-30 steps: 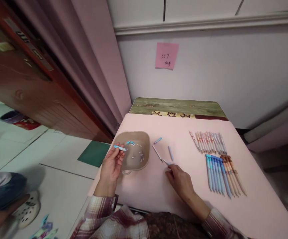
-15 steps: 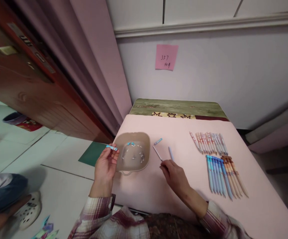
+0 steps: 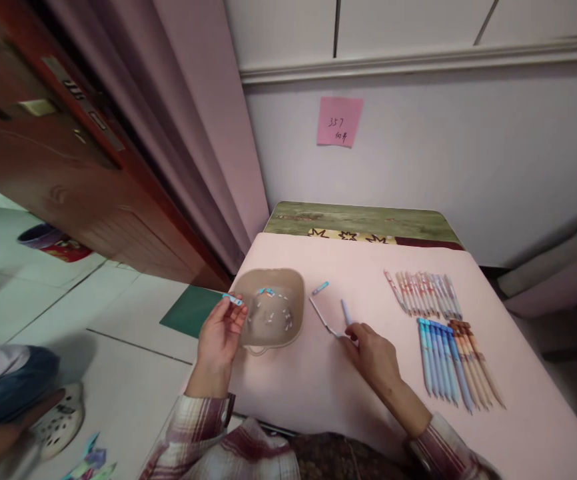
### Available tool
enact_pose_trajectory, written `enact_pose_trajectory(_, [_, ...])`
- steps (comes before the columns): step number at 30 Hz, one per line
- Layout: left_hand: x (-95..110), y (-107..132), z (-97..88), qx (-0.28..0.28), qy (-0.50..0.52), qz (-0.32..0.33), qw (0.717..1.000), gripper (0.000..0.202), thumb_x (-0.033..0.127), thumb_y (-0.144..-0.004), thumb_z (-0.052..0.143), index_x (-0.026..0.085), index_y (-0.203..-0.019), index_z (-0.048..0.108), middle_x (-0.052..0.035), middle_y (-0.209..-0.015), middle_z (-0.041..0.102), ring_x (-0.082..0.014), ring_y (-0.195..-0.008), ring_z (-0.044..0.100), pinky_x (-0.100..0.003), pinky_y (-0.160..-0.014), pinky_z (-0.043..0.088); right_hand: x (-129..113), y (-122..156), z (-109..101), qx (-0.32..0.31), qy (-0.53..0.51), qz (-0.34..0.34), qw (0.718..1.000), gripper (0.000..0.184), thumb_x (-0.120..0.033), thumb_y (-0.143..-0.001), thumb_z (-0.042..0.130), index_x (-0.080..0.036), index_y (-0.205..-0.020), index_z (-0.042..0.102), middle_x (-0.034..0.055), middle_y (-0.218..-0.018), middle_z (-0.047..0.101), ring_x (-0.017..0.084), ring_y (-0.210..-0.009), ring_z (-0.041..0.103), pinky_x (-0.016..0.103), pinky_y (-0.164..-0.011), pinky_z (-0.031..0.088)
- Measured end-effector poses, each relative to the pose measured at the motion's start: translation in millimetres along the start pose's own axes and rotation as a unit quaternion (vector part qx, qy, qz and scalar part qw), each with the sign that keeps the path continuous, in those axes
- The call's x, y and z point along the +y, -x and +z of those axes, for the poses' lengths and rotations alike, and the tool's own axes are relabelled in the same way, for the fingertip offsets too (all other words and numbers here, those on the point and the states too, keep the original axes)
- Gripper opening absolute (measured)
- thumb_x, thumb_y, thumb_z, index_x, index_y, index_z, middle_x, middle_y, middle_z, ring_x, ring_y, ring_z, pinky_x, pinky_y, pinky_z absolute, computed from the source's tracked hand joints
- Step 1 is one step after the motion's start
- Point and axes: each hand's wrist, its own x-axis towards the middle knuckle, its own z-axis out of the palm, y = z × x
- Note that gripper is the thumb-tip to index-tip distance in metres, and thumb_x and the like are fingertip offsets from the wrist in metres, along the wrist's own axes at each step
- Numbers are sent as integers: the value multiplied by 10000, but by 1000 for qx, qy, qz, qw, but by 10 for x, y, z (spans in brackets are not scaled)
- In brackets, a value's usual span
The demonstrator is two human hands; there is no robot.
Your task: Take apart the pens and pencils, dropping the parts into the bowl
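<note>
Blue tube (image 3: 233, 301) in left hand (image 3: 220, 333).

Blue printed pen piece (image 3: 234, 300): lower frame, left of centre, held up, tilted slightly down-right. Slim white refill (image 3: 319, 313): lower centre, slanting down-right. Lilac tube (image 3: 345, 311): just right of it, lower end hidden.

pass: between lilac barrel (image 3: 345, 311) and red-patterned pens (image 3: 413, 294) | block: bin (image 3: 296, 297), left (height hard to judge)

2 maroon-and-cream plaid sleeves (image 3: 199, 423) with round buttons (image 3: 224, 419), plus a dark brown mottled garment (image 3: 326, 457)
</note>
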Motion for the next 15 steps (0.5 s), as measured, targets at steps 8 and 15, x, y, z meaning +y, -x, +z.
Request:
enact_pose_trajectory(8, [-147, 57, 140, -71, -29, -50, 996, 131, 75, -866, 520, 103, -880, 648, -66, -732, 704, -110, -555, 642, -204, -519, 551, 8, 115, 26, 1, 31, 13, 999, 90, -294, -865, 585, -236, -825, 639, 24, -806, 661, 183, -753, 626, 256, -577, 360])
enact_pose_trajectory(15, [-229, 216, 112, -76, -67, -40, 994, 89, 94, -834, 586, 116, -896, 645, -65, -762, 714, -110, -582, 650, -190, -529, 547, -168, 63, -89, 9, -410, 48, 911, 296, -490, -843, 575, -214, -858, 679, 31, -737, 675, 170, -647, 598, 268, -604, 447])
